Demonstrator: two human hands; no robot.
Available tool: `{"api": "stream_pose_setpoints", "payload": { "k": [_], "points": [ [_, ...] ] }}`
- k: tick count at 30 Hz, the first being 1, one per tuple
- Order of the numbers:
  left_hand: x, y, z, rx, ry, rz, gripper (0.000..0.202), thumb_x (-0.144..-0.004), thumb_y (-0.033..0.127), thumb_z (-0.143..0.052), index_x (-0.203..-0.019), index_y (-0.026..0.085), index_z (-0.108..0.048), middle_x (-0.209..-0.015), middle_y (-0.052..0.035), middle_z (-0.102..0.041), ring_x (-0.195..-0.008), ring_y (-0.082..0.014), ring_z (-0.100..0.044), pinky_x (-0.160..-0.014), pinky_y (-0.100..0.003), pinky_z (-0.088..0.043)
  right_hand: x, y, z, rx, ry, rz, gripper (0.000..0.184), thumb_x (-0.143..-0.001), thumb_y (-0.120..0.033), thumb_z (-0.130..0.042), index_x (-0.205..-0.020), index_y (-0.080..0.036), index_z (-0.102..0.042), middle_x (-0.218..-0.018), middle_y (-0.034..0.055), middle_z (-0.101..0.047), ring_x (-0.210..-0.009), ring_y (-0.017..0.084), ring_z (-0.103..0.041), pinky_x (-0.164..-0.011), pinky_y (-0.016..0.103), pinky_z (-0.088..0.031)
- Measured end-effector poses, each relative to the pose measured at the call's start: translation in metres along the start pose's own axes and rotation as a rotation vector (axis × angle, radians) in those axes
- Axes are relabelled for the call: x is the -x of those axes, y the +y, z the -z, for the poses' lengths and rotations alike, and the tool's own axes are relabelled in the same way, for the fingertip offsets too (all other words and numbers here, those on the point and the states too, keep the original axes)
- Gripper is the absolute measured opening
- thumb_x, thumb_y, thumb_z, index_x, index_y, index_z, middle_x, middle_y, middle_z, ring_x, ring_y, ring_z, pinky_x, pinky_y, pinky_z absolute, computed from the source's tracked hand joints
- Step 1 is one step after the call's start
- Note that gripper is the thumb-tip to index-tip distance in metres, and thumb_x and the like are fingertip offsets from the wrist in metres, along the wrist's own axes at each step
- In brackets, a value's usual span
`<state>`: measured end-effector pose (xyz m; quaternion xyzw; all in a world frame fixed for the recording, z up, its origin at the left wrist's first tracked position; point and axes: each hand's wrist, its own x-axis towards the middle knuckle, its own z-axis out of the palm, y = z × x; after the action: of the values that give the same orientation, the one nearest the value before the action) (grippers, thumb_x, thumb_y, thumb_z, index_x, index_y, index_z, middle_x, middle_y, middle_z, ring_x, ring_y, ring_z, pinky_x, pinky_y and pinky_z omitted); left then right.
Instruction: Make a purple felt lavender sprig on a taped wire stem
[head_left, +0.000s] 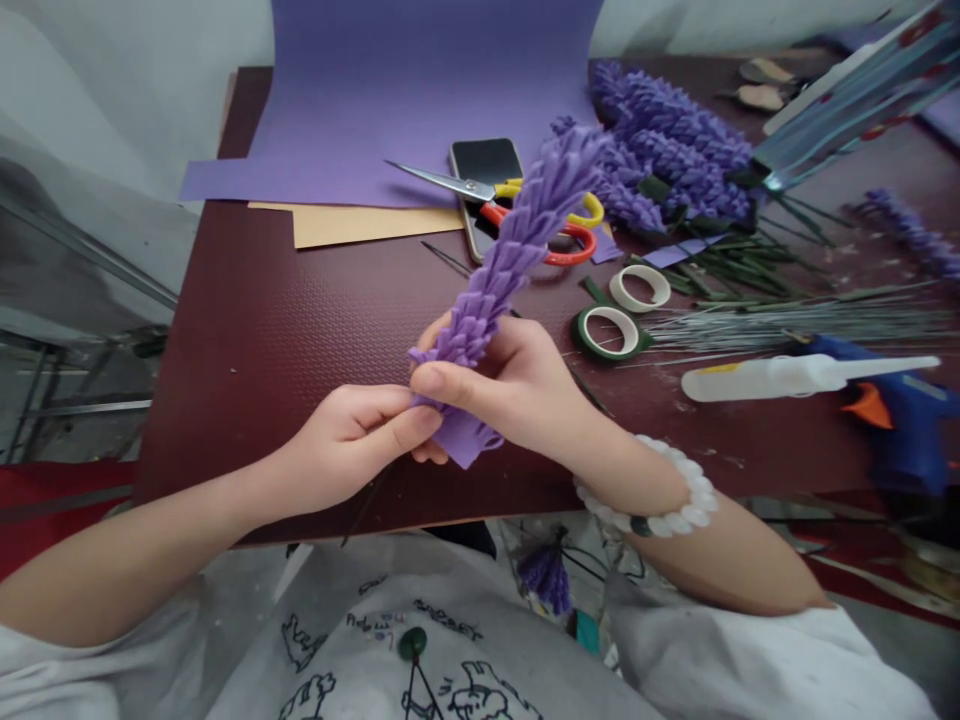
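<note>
A purple foam lavender flower (504, 275) slants up and to the right above the front of the table, its lower end a loose flat strip. My right hand (517, 385) wraps round its lower part, thumb in front. My left hand (367, 430) pinches the strip's edge at the bottom left of the flower, close against the right fingers. Behind the flower lie scissors (469, 187) with red and yellow handles, partly on a phone (487, 160). The stem inside the flower cannot be made out clearly.
Purple foam sheet (420, 90) covers the back over yellow paper (360, 225). Finished lavender flowers (675, 140) lie at the back right. Nearer are green tape (581, 340), a white roll (640, 288), wires (780, 325), a glue bottle (765, 378) and a blue glue gun (915, 410).
</note>
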<state>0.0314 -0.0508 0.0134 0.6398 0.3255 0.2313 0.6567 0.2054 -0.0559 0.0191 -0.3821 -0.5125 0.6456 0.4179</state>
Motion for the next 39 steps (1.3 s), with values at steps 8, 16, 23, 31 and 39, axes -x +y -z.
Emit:
{"api": "stream_pose_setpoints", "payload": {
  "k": [8, 16, 23, 31, 39],
  "points": [
    [-0.002, -0.002, -0.006, 0.639, -0.134, 0.255, 0.036, -0.077, 0.049, -0.067, -0.068, 0.014, -0.065, -0.062, -0.0042, -0.063, -0.059, -0.0122, -0.059, -0.059, -0.025, -0.048, -0.006, 0.004, 0.005, -0.050, -0.031, 0.199, 0.026, -0.075, -0.039, -0.073, -0.078, -0.018, -0.058, -0.071, -0.0026, -0.058, -0.064, 0.008, -0.057, -0.059, 0.020, -0.050],
    [0.004, 0.002, 0.000, 0.056, 0.114, 0.080, 0.039, -0.083, 0.047, -0.060, -0.061, 0.015, -0.057, -0.055, 0.0014, -0.054, -0.052, -0.0075, -0.049, -0.052, -0.020, -0.039, -0.007, 0.004, 0.003, -0.011, 0.035, 0.126, 0.038, -0.069, -0.052, -0.074, -0.080, -0.018, -0.058, -0.075, -0.0014, -0.061, -0.068, 0.009, -0.059, -0.065, 0.022, -0.052],
    [0.004, 0.005, 0.002, -0.135, 0.148, 0.014, 0.025, -0.087, 0.033, -0.058, -0.069, 0.017, -0.065, -0.065, 0.0010, -0.064, -0.062, -0.0089, -0.057, -0.061, -0.019, -0.044, -0.004, 0.003, 0.005, 0.043, 0.100, 0.065, 0.033, -0.073, -0.048, -0.072, -0.073, -0.018, -0.059, -0.069, 0.0000, -0.064, -0.061, 0.013, -0.061, -0.056, 0.025, -0.053],
    [-0.001, -0.001, 0.003, 0.529, -0.052, 0.217, 0.031, -0.077, 0.041, -0.069, -0.064, 0.013, -0.065, -0.058, -0.0029, -0.060, -0.059, -0.0123, -0.058, -0.060, -0.024, -0.047, -0.011, 0.016, 0.015, -0.125, -0.086, 0.108, 0.030, -0.076, -0.044, -0.071, -0.087, -0.018, -0.060, -0.082, 0.0001, -0.064, -0.072, 0.010, -0.062, -0.073, 0.025, -0.054],
    [0.004, -0.002, 0.003, 0.105, 0.161, 0.080, 0.026, -0.078, 0.035, -0.069, -0.063, 0.014, -0.066, -0.059, -0.0010, -0.061, -0.055, -0.0087, -0.052, -0.053, -0.021, -0.042, -0.012, 0.013, 0.015, -0.160, -0.117, 0.082, 0.037, -0.075, -0.046, -0.072, -0.096, -0.018, -0.060, -0.086, 0.0006, -0.064, -0.078, 0.010, -0.062, -0.076, 0.024, -0.053]
  ]
}}
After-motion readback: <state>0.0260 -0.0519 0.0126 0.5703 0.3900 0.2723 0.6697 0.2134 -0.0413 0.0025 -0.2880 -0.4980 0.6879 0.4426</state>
